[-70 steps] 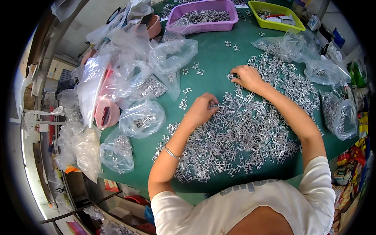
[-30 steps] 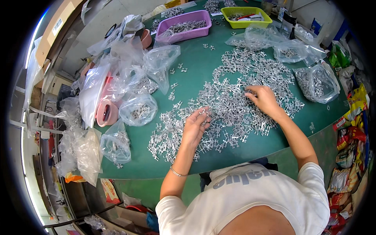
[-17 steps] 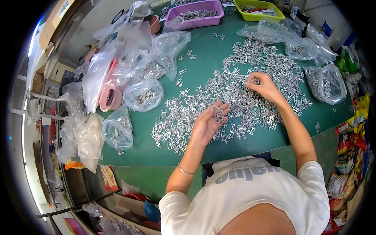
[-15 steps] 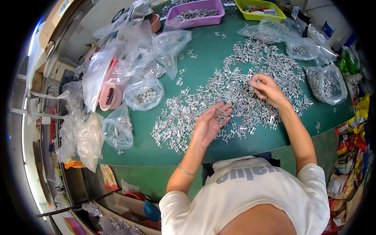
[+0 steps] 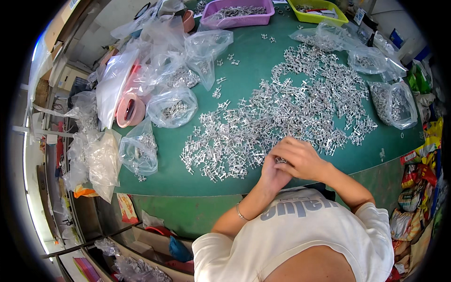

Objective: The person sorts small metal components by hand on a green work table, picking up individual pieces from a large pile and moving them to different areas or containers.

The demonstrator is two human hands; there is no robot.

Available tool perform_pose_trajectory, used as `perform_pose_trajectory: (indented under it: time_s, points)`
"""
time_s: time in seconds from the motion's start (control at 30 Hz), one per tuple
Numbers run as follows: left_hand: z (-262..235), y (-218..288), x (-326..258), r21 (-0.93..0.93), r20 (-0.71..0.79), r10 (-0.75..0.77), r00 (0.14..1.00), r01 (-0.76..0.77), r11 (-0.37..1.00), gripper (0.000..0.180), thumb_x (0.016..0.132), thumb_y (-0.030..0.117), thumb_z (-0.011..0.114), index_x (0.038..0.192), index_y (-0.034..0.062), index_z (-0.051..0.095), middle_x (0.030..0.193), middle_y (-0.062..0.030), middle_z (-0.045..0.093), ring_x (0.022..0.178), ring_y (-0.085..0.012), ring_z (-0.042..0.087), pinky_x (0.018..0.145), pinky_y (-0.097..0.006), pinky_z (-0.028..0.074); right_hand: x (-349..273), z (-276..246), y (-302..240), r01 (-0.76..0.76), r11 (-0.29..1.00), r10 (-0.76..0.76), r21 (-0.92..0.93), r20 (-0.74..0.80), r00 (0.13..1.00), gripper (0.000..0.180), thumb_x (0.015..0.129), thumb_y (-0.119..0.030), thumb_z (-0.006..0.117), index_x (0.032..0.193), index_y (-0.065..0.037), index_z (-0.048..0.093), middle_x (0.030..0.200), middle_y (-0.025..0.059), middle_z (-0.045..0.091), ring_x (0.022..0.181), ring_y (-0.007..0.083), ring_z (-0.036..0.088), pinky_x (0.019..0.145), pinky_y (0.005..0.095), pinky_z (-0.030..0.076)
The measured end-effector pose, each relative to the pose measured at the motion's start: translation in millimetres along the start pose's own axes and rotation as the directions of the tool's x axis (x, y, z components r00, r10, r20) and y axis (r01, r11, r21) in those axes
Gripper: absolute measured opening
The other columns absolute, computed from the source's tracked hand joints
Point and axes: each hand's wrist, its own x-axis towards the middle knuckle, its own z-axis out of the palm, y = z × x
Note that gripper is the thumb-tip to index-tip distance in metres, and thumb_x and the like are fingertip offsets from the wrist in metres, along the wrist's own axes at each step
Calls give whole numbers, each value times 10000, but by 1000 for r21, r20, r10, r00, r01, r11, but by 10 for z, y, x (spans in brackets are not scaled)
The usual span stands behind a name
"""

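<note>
A wide, loose pile of small silver H-shaped metal parts (image 5: 263, 117) is spread over the green table (image 5: 225, 185). My hands meet at the near edge of the pile, above the table's front edge. Below is my left hand (image 5: 275, 175), its fingers curled round a few metal parts that glint between the two hands. Over it lies my right hand (image 5: 298, 157), closed, with bent fingers reaching across the left one. Most of what the right fingers hold is hidden behind them.
Clear plastic bags with metal parts stand at left (image 5: 174, 110) and right (image 5: 392, 103). A pink tape roll (image 5: 130, 111) lies by the left bags. Purple (image 5: 237, 19) and yellow-green (image 5: 319, 18) trays are at the far edge. Open boxes (image 5: 141, 244) sit below, lower left.
Both hands have drawn back toward me from over the pile. The right hand came down and left to meet the left hand, which had lain with its palm up holding parts.
</note>
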Motion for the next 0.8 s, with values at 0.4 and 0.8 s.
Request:
perform_pose_trajectory:
  time_s: [0.4, 0.8]
  points:
    - [206, 328, -26, 520, -188, 229, 955, -101, 848, 146, 860, 130, 545, 960, 26, 568, 833, -41, 572, 730, -118, 539, 505, -183, 409, 723, -18, 1115, -199, 881, 203, -430, -37, 979, 57, 684, -59, 630, 729, -30, 610, 735, 98, 590, 798, 274, 545, 733, 397, 426]
    - [386, 1394, 914, 787, 479, 487, 731, -112, -606, 241, 707, 166, 690, 901, 34, 635, 714, -103, 605, 686, -248, 595, 590, -337, 466, 780, -195, 1181, -135, 959, 150, -250, 44, 988, 72, 697, -43, 627, 745, -30, 575, 765, 81, 558, 783, 239, 536, 721, 345, 429]
